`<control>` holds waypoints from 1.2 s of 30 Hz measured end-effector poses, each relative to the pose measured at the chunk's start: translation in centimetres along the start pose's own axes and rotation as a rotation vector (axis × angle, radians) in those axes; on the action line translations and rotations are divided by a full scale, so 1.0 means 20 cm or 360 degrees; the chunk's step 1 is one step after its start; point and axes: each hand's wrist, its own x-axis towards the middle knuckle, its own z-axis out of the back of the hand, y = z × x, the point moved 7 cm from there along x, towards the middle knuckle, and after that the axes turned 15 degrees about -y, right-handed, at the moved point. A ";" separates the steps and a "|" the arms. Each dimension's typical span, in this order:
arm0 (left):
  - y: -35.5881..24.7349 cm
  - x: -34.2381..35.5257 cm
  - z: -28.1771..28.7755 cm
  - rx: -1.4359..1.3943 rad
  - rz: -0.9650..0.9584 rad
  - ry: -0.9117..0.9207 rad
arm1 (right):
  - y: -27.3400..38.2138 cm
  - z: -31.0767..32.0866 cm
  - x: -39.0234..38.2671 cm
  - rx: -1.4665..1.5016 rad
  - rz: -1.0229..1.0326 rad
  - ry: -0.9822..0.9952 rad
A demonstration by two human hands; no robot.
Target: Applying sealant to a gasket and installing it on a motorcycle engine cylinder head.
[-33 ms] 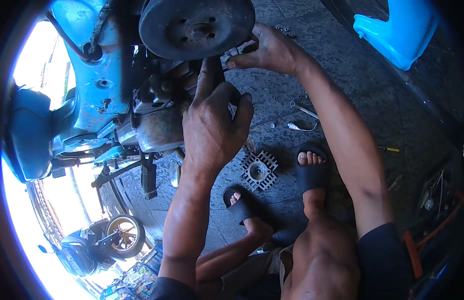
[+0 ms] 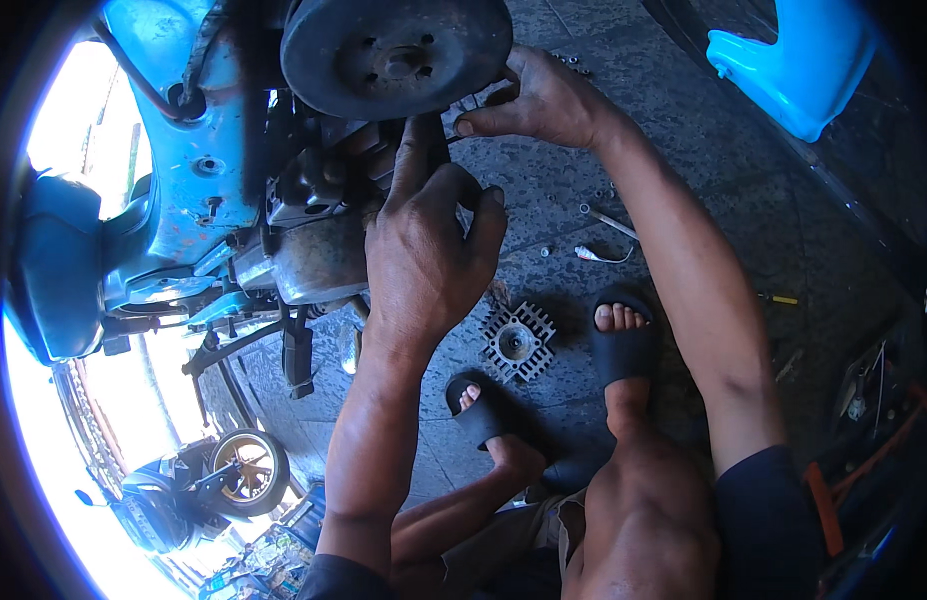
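Note:
Beneath a dark, round drum-like hub [image 2: 394,55] on the blue scooter [image 2: 194,150], my left hand [image 2: 434,240] has its index finger extended up against the engine area, with the other fingers curled; what they grip is hidden. Just right of the hub's lower edge, my right hand [image 2: 549,100] curls its thumb and fingers round something too dark to make out. A metal engine casing [image 2: 309,265] lies left of my left wrist.
On the dark floor lie a finned cylinder head [image 2: 514,340], a wrench [image 2: 609,218], a small white-bodied part [image 2: 594,253], a yellow-handled tool [image 2: 784,298] and small nuts. My sandalled feet flank the area. A blue panel [image 2: 784,70] is upper right; another motorbike's wheel [image 2: 249,470] is lower left.

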 end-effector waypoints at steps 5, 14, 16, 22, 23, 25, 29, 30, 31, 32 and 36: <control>0.03 -0.02 0.00 -0.0012 0.0073 0.0024 | 0.02 0.00 0.00 0.0004 0.0009 -0.0076; 0.05 0.00 0.01 -0.0134 0.0058 -0.0036 | -0.03 0.02 0.01 0.0259 0.0088 -0.0109; 0.05 0.01 0.02 -0.0291 0.0153 -0.0064 | 0.01 0.07 0.00 0.0202 0.0164 -0.0162; 0.09 -0.04 0.02 -0.0648 0.0644 -0.0380 | 0.25 0.11 -0.29 -0.0520 0.0745 -0.0165; 0.08 -0.04 0.00 -0.0756 0.0618 -0.0371 | 0.29 0.09 -0.34 -0.0474 0.0828 -0.0121; 0.09 -0.05 -0.05 -0.0809 0.0681 -0.0348 | 0.31 0.10 -0.37 -0.0486 0.0814 -0.0127; 0.14 -0.09 -0.10 -0.0962 0.0964 -0.0502 | 0.30 0.13 -0.40 -0.0346 0.0592 -0.0312; 0.15 -0.10 -0.10 -0.0977 0.1032 -0.0569 | 0.28 0.13 -0.40 -0.0347 0.0446 -0.0375; 0.15 -0.10 -0.10 -0.1032 0.1033 -0.0625 | 0.28 0.12 -0.42 -0.0320 0.0431 -0.0405; 0.14 -0.11 -0.10 -0.1074 0.1055 -0.0668 | 0.27 0.11 -0.43 -0.0341 0.0365 -0.0423; 0.11 -0.12 -0.13 -0.1222 0.1059 -0.0768 | 0.25 0.07 -0.43 -0.0408 0.0258 -0.0539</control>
